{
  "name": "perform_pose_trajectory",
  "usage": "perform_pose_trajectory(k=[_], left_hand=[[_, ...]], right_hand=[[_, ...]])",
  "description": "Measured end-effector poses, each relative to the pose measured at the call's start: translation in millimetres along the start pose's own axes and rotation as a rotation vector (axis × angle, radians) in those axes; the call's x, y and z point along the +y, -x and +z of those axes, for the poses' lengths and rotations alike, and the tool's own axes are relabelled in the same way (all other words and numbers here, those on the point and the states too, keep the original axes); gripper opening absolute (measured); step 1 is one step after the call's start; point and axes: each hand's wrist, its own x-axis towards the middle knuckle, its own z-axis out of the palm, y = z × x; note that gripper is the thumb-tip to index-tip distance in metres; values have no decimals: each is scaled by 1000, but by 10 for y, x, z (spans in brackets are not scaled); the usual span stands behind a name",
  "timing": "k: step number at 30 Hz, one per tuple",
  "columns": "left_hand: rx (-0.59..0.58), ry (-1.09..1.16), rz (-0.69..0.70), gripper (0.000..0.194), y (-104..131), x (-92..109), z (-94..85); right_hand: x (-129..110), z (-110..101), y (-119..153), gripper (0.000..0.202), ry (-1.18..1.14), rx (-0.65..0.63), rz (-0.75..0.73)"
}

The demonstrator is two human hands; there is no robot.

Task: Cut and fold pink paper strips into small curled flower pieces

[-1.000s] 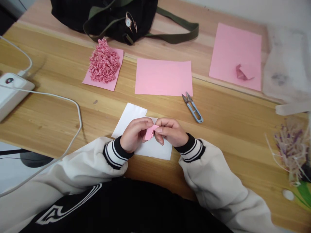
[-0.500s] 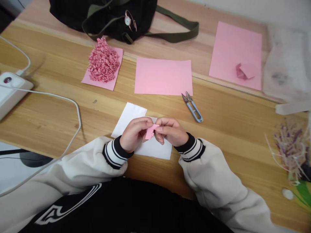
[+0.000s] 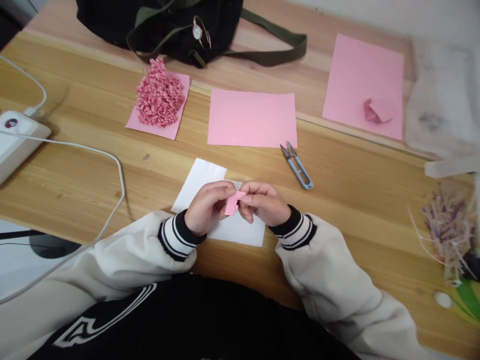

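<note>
Between my two hands is a small piece of pink paper (image 3: 232, 204) with a ragged right edge. My left hand (image 3: 208, 203) pinches its left side between thumb and fingers. At its upper right edge, my right hand (image 3: 264, 200) grips the paper with thumb and forefinger, the other fingers curled below. White paper sheets (image 3: 240, 235) lie on the table under my hands. Thread snips (image 3: 298, 167) with blue handles rest to the right, their tips at the corner of a flat pink sheet (image 3: 251, 118). Farther left, a heap of curly pink strips (image 3: 159, 97) sits on a smaller pink sheet (image 3: 173, 131).
A black bag (image 3: 161, 25) with green straps and a watch (image 3: 197, 32) on it lies at the back. Another pink sheet (image 3: 362, 75) bears a folded pink scrap (image 3: 377, 111). A white power strip (image 3: 18, 140) with cables is at left; a dried bunch (image 3: 448, 230) is at right.
Hardly anything differs. The pink piece between my fingers has shifted very slightly; both hands stay in place.
</note>
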Motion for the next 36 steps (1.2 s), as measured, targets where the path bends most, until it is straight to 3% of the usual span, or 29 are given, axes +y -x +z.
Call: perform_pose_trajectory(k=[11,18,26,36], left_hand=[[3,-1,2,28,1,14,10],[-56,94,-12,28,-2,-3,22],[-27,88,-13,25,-9,-4,18],[-57,138,-32,24,-14,-8,18]], right_hand=[[20,-23,5,16,15,-14,-17],[10,2,-3,17,14,55,-4],[6,-1,-1,16,-1,48,1],[-10,9,-12,28,-55,52,55]])
